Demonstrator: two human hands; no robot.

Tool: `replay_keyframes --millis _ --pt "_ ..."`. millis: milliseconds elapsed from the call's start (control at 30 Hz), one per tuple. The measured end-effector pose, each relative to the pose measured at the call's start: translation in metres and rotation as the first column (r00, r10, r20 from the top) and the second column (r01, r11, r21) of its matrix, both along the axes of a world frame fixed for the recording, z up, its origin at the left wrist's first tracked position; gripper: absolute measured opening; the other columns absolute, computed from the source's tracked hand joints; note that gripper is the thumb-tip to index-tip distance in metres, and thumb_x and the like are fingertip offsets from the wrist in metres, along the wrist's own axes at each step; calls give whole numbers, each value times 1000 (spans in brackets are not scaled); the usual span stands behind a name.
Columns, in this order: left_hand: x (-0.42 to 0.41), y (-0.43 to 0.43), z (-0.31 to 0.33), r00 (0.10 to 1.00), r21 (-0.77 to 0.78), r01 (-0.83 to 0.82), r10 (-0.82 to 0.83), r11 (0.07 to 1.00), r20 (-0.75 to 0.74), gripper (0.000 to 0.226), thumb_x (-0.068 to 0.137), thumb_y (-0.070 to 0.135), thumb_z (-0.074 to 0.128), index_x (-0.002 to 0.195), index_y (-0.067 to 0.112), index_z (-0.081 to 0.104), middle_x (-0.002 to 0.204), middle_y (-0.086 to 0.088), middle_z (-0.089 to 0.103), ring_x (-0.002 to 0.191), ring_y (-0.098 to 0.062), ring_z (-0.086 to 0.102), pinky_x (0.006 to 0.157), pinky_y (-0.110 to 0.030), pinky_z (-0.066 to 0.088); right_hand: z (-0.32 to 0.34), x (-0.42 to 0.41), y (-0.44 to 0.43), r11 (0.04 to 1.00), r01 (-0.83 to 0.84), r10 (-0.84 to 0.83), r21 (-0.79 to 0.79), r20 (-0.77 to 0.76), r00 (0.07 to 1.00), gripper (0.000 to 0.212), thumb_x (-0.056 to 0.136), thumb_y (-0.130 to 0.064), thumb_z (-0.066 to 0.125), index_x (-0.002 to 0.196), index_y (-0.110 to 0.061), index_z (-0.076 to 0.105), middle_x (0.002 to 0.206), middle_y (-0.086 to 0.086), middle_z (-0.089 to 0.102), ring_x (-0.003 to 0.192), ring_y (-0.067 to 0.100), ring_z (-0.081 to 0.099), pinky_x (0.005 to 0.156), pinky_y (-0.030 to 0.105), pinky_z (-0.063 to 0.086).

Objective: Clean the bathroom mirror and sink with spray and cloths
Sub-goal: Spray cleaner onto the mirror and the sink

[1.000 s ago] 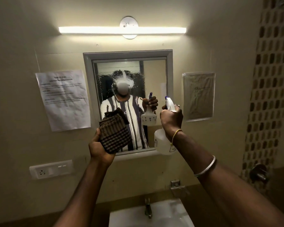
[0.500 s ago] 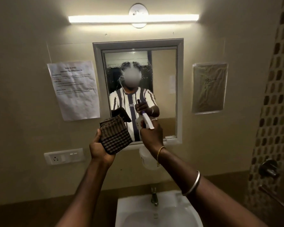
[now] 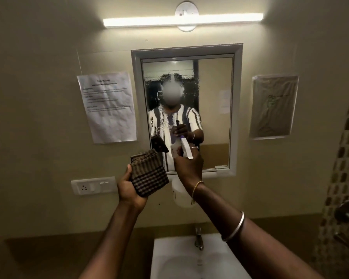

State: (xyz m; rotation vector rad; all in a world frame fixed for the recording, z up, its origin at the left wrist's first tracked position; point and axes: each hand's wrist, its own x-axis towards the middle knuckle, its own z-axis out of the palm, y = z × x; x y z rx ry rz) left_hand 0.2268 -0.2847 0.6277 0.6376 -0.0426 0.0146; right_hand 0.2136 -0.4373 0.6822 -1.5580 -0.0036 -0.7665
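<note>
**Spray coverage before the wipe**

Right hand is curled round the neck of the spray bottle, with the nozzle aimed at the mirror from close range. From behind, I cannot tell whether a finger is pulling the trigger. Left hand grips a folded checked cloth, held up just beside the bottle and apart from the glass. Droplets and runs streak the left and middle of the glass, while the right strip looks dry. Below, the sink and its tap look untouched.

Judging by this, the step in hand is wetting the mirror. To do it well, the nozzle should sweep toward the dry right side and the upper corners in short bursts, so the runs do not pool on the lower frame. The cloth should follow soon, working top to bottom, before the streaks dry. Overspray may reach the paper notice on the wall to the left, so the aim is best kept inside the frame.
</note>
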Motion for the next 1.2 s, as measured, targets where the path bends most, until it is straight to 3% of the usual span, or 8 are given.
replay_keyframes --millis 133,333,500,600,733,867,1000,1200 --pt "1 -12 -4 1000 -2 29 -29 1000 1 50 106 47 37 134 15 62 132 -19 68 122 -40 61 100 -55 50 -4 -7 -29 992 105 -103 74 -39 994 33 88 -1 60 73 -30 58 73 -8 60 74 23 61 69 41 52" --pt "8 -32 -12 997 8 72 -72 997 -16 54 106 49 38 142 14 58 141 -20 62 132 -42 56 110 -59 43 -12 -9 -72 972 212 -205 105 -74 976 24 92 -12 66 77 -28 55 75 1 62 71 25 64 71 54 58" --pt "7 -48 -13 994 3 107 -107 994 -13 52 107 47 37 141 14 57 139 -20 64 129 -42 58 103 -57 48 -15 -17 -102 948 269 -262 167 -66 963 20 91 -2 63 90 -21 60 78 -5 58 70 14 60 59 23 52" --pt "7 -53 -14 993 -3 120 -120 993 -1 51 107 47 37 139 14 59 138 -19 65 128 -41 59 101 -56 53 -25 -16 -111 946 294 -285 138 -85 955 24 89 0 61 87 -24 60 78 -6 57 73 16 57 65 28 50" --pt "3 -50 -18 993 3 116 -116 993 4 51 106 47 37 138 14 59 132 -19 68 121 -40 63 88 -53 61 -42 -14 -104 967 245 -236 66 -118 964 11 92 -4 63 89 -14 63 78 -1 59 70 15 57 64 30 49" --pt "0 -35 -27 997 -3 77 -77 997 -22 52 106 49 38 137 13 60 135 -19 66 122 -40 62 97 -54 54 -64 -14 -73 994 102 -94 46 -150 984 27 91 0 63 90 -27 61 84 1 64 79 21 65 70 36 56" --pt "-7 -19 -36 998 -14 30 -30 999 -62 52 106 49 39 136 13 60 138 -20 64 126 -40 59 100 -54 50 -81 -14 -28 1000 -17 17 2 -134 991 36 87 7 60 92 -29 60 86 0 63 80 19 63 69 29 56" --pt "-12 -2 -40 995 -5 -30 29 1000 -96 53 106 49 38 137 13 60 136 -21 64 125 -41 59 95 -53 51 -94 -8 18 997 -73 71 -10 -161 984 30 87 1 62 85 -29 59 85 0 62 81 22 63 78 45 59"
